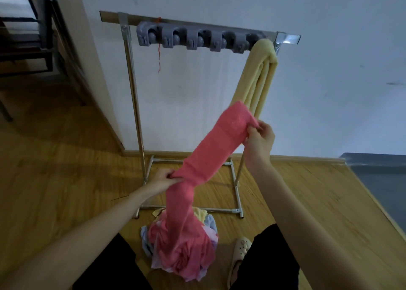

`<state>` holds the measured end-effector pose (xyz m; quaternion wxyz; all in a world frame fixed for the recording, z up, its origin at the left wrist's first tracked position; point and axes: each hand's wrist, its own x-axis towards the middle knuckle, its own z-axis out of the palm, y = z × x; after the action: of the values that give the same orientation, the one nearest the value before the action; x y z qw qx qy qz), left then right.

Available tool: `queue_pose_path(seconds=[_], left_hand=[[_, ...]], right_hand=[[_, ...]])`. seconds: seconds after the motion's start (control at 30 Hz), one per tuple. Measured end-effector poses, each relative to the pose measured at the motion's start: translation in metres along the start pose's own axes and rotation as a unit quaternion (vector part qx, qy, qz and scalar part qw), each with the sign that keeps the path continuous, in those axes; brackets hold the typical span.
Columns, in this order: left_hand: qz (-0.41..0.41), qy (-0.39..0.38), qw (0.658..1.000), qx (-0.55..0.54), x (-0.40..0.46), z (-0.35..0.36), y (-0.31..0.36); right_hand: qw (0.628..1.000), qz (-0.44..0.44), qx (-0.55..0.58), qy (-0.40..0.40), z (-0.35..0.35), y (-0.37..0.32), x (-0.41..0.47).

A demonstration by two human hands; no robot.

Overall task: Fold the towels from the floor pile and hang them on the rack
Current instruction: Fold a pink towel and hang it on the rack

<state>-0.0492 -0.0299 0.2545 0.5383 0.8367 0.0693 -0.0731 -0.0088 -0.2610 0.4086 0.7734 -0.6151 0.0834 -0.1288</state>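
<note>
Standing over the wooden floor (66, 158), we face the metal rack (134, 96), whose top bar carries a grey row of clips (193, 40) and one folded yellow towel (261, 79) draped at its right end. Between us and the rack we stretch a pink towel (211, 149): our right hand (259, 138) pinches its upper end, our left hand (163, 180) grips it lower down, fingers curled round the cloth. Its tail hangs into the floor pile (182, 245) of mixed towels beside our pale sandal (238, 259).

Towel pile (180, 245), rack (193, 208) on wooden floor (66, 169)
</note>
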Motion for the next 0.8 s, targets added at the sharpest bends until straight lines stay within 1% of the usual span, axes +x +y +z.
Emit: queue_pose_path(seconds=[0.07, 0.17, 0.23, 0.3, 0.33, 0.4, 0.47, 0.5, 0.53, 0.57, 0.6, 0.63, 0.67, 0.7, 0.73, 0.77, 0.8], left_hand=[[0.005, 0.029, 1.0, 0.0, 0.002, -0.015, 0.014], [0.049, 0.046, 0.998, 0.011, 0.004, -0.036, 0.051], [0.085, 0.025, 0.996, 0.019, 0.001, -0.048, 0.084], [0.125, -0.02, 0.992, 0.02, -0.008, -0.056, 0.116], [0.141, -0.046, 0.989, 0.026, -0.013, -0.06, 0.131], [0.163, -0.103, 0.979, 0.066, -0.023, -0.067, 0.159], [0.167, -0.175, 0.965, 0.103, -0.031, -0.072, 0.182], [0.166, -0.208, 0.957, 0.113, -0.033, -0.074, 0.19], [0.164, -0.231, 0.951, 0.121, -0.035, -0.075, 0.195], [0.162, -0.245, 0.947, 0.13, -0.035, -0.075, 0.198], [0.162, -0.255, 0.943, 0.141, -0.035, -0.074, 0.2], [0.163, -0.263, 0.938, 0.155, -0.035, -0.072, 0.201], [0.163, -0.27, 0.934, 0.165, -0.035, -0.07, 0.201], [0.162, -0.276, 0.932, 0.172, -0.035, -0.069, 0.2], [0.158, -0.281, 0.93, 0.178, -0.034, -0.068, 0.199], [0.157, -0.285, 0.927, 0.185, -0.034, -0.067, 0.196], [0.156, -0.286, 0.926, 0.191, -0.034, -0.067, 0.194]], right_hand=[[0.997, 0.038, -0.066, 0.012, -0.017, 0.03, 0.002], [0.982, 0.116, -0.147, -0.014, -0.04, 0.077, 0.0], [0.962, 0.163, -0.213, -0.043, -0.051, 0.1, -0.003], [0.938, 0.2, -0.266, -0.1, -0.059, 0.115, -0.008], [0.923, 0.218, -0.286, -0.134, -0.063, 0.121, -0.01], [0.882, 0.251, -0.342, -0.207, -0.069, 0.125, -0.015], [0.819, 0.258, -0.419, -0.296, -0.071, 0.123, -0.019], [0.783, 0.244, -0.462, -0.337, -0.07, 0.12, -0.021], [0.76, 0.207, -0.501, -0.359, -0.066, 0.119, -0.02], [0.765, 0.154, -0.514, -0.357, -0.061, 0.117, -0.02], [0.797, 0.096, -0.485, -0.346, -0.054, 0.114, -0.019], [0.847, 0.063, -0.407, -0.337, -0.047, 0.108, -0.019], [0.89, 0.059, -0.296, -0.342, -0.039, 0.1, -0.02], [0.909, 0.087, -0.183, -0.364, -0.031, 0.09, -0.022], [0.906, 0.119, -0.086, -0.398, -0.024, 0.08, -0.022], [0.89, 0.14, -0.026, -0.432, -0.018, 0.071, -0.023], [0.87, 0.142, 0.002, -0.471, -0.013, 0.064, -0.024]])
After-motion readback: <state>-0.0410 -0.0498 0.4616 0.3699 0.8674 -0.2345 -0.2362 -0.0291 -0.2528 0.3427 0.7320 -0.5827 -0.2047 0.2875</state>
